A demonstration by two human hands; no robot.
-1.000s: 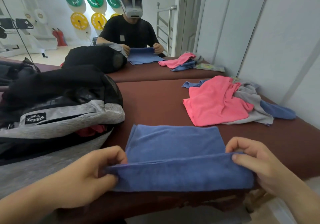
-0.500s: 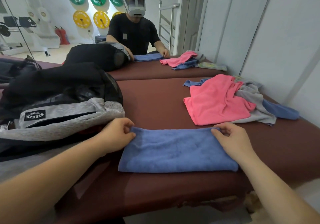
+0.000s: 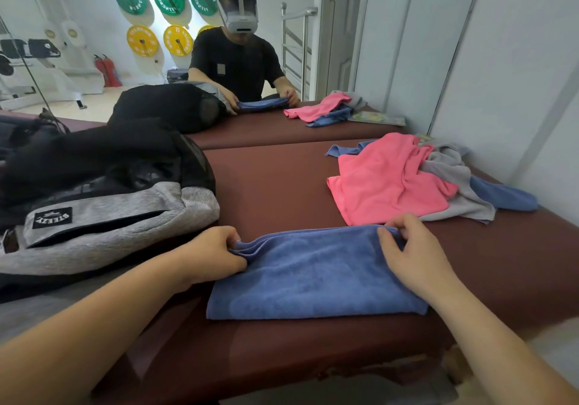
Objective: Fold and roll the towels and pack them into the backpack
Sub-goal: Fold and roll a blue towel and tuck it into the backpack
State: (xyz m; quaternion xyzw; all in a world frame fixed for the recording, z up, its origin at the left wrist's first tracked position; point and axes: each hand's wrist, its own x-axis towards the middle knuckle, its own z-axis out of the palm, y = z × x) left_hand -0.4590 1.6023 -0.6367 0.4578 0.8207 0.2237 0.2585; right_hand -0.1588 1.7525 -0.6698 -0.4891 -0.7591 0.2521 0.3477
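Observation:
A folded blue towel (image 3: pixel 313 274) lies flat near the front edge of the maroon table (image 3: pixel 275 191). My left hand (image 3: pixel 210 255) pinches the towel's far left corner, where the layers bunch up. My right hand (image 3: pixel 413 254) grips the far right corner with curled fingers. The grey and black backpack (image 3: pixel 103 216) lies on its side at the left, touching my left wrist area. A pile of loose towels waits at the right: pink towel (image 3: pixel 385 182) on top, grey towel (image 3: pixel 454 172) and another blue towel (image 3: pixel 504 197) under it.
A wall mirror behind the table reflects a person in a headset (image 3: pixel 238 50), the backpack and the towels. A white wall (image 3: pixel 501 59) closes the right side. The table's front edge runs just below the folded towel.
Both hands carried the towel's near edge forward onto the far edge, folding it in half. Since then they have stayed at the far corners, now bunching the layers slightly.

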